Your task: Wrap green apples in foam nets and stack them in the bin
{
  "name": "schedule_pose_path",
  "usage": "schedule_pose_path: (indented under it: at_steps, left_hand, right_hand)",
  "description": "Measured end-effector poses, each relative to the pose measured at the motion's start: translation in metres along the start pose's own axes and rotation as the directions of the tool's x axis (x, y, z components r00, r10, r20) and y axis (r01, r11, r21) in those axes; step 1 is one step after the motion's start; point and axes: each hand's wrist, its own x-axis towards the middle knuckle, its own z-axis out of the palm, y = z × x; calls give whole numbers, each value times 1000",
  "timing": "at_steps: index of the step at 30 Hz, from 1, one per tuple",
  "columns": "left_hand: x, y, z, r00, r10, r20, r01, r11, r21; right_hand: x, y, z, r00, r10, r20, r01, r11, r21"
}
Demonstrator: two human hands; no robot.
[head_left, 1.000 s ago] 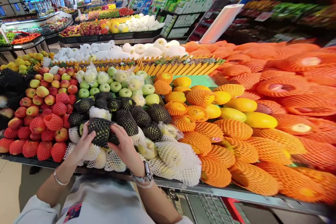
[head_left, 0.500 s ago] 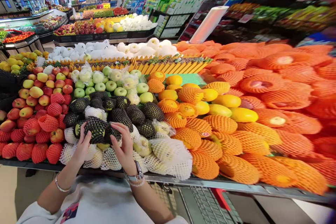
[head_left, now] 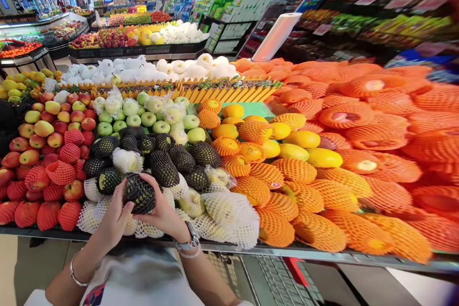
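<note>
Between my two hands is a dark green melon in a black foam net, held just above the front of the fruit stand. My left hand wraps its left side, thumb toward me. On the other side my right hand curls round it; a watch sits on that wrist. Behind it lie more fruits in black foam nets and one in a white net. Pale fruits in white foam nets line the front edge. The underside of the held melon is hidden.
Red apples are heaped on the left, green apples behind. Fruits in orange nets spread to the right. A yellow slatted divider crosses the back. Below the metal edge stands a shopping cart. A plastic bag roll rises behind.
Both hands have closed round the black-netted melon and drawn it slightly toward me. Before, my right hand was more spread. The view has shifted a little.
</note>
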Motion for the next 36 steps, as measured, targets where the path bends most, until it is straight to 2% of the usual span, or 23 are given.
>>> schedule_pose_path:
  at_steps: [3, 6, 10, 12, 14, 16, 17, 19, 24, 27, 30, 31, 33, 35, 36]
  left_hand:
    - [2, -1, -6, 999, -21, 34, 22, 999, -44]
    - [5, 6, -21, 998, 47, 38, -45, 997, -61]
    - [8, 11, -49, 990, 116, -80, -118, 993, -24]
    - [6, 10, -63, 984, 100, -150, -98, 995, 23]
    - [1, 8, -78, 972, 86, -220, -69, 994, 82]
    - [-7, 6, -97, 949, 90, -302, -49, 989, 141]
    - [-11, 6, -107, 932, 97, -348, -39, 985, 170]
    - [-20, 5, -130, 882, 127, -453, -24, 973, 228]
    - [-28, 10, -203, 724, 252, -643, 7, 928, 372]
    - [-13, 15, -258, 654, 305, -692, 76, 884, 461]
    - [20, 20, -311, 574, 338, -746, 265, 785, 560]
    - [33, 21, -326, 563, 346, -750, 356, 717, 599]
    - [58, 23, -351, 573, 346, -743, 504, 566, 653]
    - [79, 23, -368, 599, 328, -731, 554, 489, 674]
    - [88, 22, -375, 614, 315, -724, 554, 481, 680]
  right_hand:
    - [10, -7, -17, 998, -49, 43, 49, 999, -16]
    - [40, -11, -44, 999, -50, -4, 49, 992, -113]
    - [114, 12, -82, 984, -67, -166, 17, 958, -286]
    - [157, 37, -93, 985, 19, -171, -80, 930, -358]
    - [193, 63, -98, 965, 211, -153, -260, 826, -500]
    - [218, 87, -95, 909, 389, -154, -370, 579, -726]
    - [226, 97, -91, 889, 429, -160, -385, 513, -767]
    - [233, 113, -82, 870, 466, -162, -380, 424, -822]
    - [230, 133, -63, 878, 462, -122, -296, 324, -899]
    - [227, 140, -61, 882, 464, -83, -246, 301, -922]
    - [226, 147, -59, 883, 466, -54, -217, 304, -928]
    - [226, 149, -58, 882, 469, -47, -214, 309, -927]
    - [227, 152, -59, 878, 477, -33, -215, 331, -919]
    - [228, 152, -63, 872, 490, -10, -218, 371, -903]
    - [228, 152, -67, 868, 497, 9, -220, 400, -890]
